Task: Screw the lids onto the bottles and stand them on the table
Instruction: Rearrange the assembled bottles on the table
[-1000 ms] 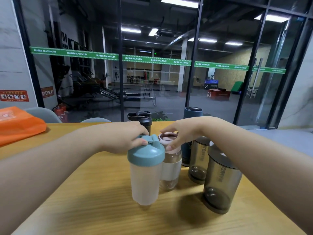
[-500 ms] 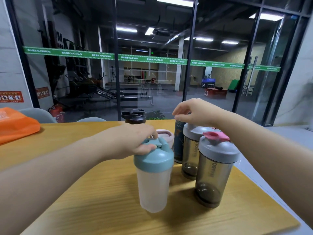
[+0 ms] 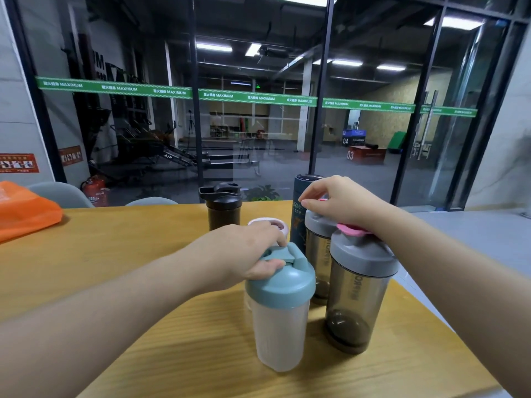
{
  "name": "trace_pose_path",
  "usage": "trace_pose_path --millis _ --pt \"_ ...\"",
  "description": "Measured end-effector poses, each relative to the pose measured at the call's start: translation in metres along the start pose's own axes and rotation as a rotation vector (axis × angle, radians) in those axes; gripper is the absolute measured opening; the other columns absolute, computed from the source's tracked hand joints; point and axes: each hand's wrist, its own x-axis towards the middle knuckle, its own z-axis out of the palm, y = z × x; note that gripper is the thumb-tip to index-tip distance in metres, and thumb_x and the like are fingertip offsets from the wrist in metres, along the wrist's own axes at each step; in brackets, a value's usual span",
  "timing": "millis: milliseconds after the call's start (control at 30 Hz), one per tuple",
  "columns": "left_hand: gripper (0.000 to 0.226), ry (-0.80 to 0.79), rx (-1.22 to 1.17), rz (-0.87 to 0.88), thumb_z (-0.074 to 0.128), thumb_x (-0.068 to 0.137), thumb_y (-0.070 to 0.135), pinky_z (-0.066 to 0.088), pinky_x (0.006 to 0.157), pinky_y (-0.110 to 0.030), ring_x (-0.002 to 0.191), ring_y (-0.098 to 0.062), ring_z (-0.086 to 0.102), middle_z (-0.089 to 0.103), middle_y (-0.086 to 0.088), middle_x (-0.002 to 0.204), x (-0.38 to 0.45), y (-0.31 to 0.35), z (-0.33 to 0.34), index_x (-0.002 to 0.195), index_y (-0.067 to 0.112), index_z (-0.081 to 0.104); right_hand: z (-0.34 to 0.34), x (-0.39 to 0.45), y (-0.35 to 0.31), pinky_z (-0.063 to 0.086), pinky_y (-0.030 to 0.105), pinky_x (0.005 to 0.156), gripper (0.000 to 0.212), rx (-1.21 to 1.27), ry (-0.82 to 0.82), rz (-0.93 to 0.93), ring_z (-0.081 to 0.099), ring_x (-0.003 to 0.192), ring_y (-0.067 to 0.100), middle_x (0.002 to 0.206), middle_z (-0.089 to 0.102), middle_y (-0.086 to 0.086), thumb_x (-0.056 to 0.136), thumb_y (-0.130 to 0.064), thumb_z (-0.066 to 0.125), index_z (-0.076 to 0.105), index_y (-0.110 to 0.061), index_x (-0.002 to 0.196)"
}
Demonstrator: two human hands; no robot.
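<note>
Six bottles crowd the wooden table [image 3: 143,326]. Left hand [image 3: 244,254] grips the frosted shaker's teal lid [image 3: 283,278]; right hand [image 3: 342,201], fingers curled, hovers over the rear smoky grey-lidded bottle [image 3: 317,239], apparently empty. Steady the base, twist squarely.

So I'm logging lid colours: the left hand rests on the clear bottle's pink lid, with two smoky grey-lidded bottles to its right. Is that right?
Not quite. The head view shows the left hand on a teal lid, not pink, atop the clear bottle. The two smoky grey-lidded bottles do stand to its right.
</note>
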Motion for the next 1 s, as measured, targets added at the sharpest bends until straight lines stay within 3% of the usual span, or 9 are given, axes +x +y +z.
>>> trace_pose_path --millis 300,367,467,533,633,733,833,933,1000 --pt "0.044 0.166 0.112 0.087 0.031 0.096 0.051 0.041 0.078 -0.025 0.104 -0.012 0.053 0.045 0.012 0.126 0.004 0.009 0.013 0.133 0.03 0.04 0.001 0.0 0.004 0.041 0.02 0.074 0.017 0.034 -0.02 0.011 0.061 0.093 0.011 0.103 0.07 -0.004 0.091 -0.026 0.058 0.071 -0.023 0.102" --pt "0.054 0.264 0.161 0.147 0.023 0.09 0.054 0.048 0.067 -0.028 0.092 -0.014 0.06 0.054 0.007 0.116 0.003 0.006 0.018 0.126 0.025 0.05 0.002 0.0 0.004 0.041 0.021 0.077 0.018 0.038 -0.021 0.014 0.062 0.093 0.011 0.103 0.07 -0.003 0.091 -0.026 0.058 0.071 -0.023 0.103" --pt "0.044 0.384 0.187 0.268 0.034 0.089 0.044 0.05 0.044 -0.026 0.067 -0.015 0.065 0.065 0.002 0.09 0.003 -0.001 0.029 0.105 0.017 0.065 0.002 0.0 0.004 0.043 0.021 0.077 0.017 0.045 -0.021 0.02 0.062 0.093 0.011 0.103 0.071 -0.003 0.091 -0.027 0.059 0.071 -0.023 0.102" --pt "0.044 0.415 0.197 0.288 0.034 0.092 0.045 0.052 0.049 -0.025 0.071 -0.014 0.064 0.065 0.003 0.09 0.003 -0.004 0.036 0.106 0.017 0.065 0.002 0.0 0.004 0.042 0.019 0.074 0.018 0.05 -0.018 0.017 0.061 0.093 0.011 0.103 0.07 -0.004 0.091 -0.027 0.058 0.071 -0.022 0.102" --pt "0.059 0.493 0.029 0.251 0.02 0.096 0.057 0.048 0.078 -0.025 0.096 -0.012 0.058 0.061 0.002 0.109 0.0 -0.008 0.044 0.118 0.018 0.058 0.001 -0.001 0.003 0.041 0.018 0.072 0.018 0.06 -0.02 0.011 0.061 0.093 0.01 0.103 0.069 -0.004 0.091 -0.027 0.058 0.071 -0.022 0.103" --pt "0.054 0.689 -0.373 0.13 0.018 0.096 0.056 0.035 0.091 -0.016 0.105 -0.004 0.046 0.05 0.007 0.11 0.0 -0.018 0.053 0.117 0.019 0.053 0.001 -0.001 0.003 0.042 0.02 0.077 0.018 0.07 -0.032 0.016 0.061 0.094 0.011 0.104 0.069 -0.004 0.092 -0.027 0.058 0.071 -0.023 0.103" --pt "0.043 0.835 -0.591 -0.176 0.024 0.094 0.049 0.03 0.094 -0.009 0.106 -0.003 0.043 0.046 0.005 0.108 0.01 -0.04 0.06 0.112 0.021 0.051 0.001 0.0 0.005 0.046 0.019 0.077 0.015 0.064 -0.065 0.007 0.061 0.094 0.01 0.104 0.069 -0.006 0.091 -0.026 0.059 0.07 -0.026 0.102" --pt "0.021 0.808 -0.68 -0.445 0.034 0.099 0.034 0.03 0.099 -0.021 0.114 -0.013 0.041 0.043 0.001 0.113 0.026 -0.065 0.065 0.111 0.022 0.048 0.002 0.001 0.006 0.036 0.002 0.068 0.014 0.053 -0.111 -0.006 0.056 0.093 0.002 0.105 0.067 -0.011 0.091 -0.026 0.06 0.069 -0.03 0.101" --pt "0.024 0.798 -0.672 -0.587 0.04 0.099 0.025 0.03 0.104 -0.029 0.12 -0.02 0.039 0.041 -0.003 0.12 0.038 -0.079 0.066 0.118 0.013 0.048 0.002 0.003 0.008 0.033 -0.001 0.067 0.015 0.042 -0.129 -0.016 0.054 0.093 -0.001 0.106 0.065 -0.012 0.091 -0.026 0.06 0.069 -0.03 0.103"
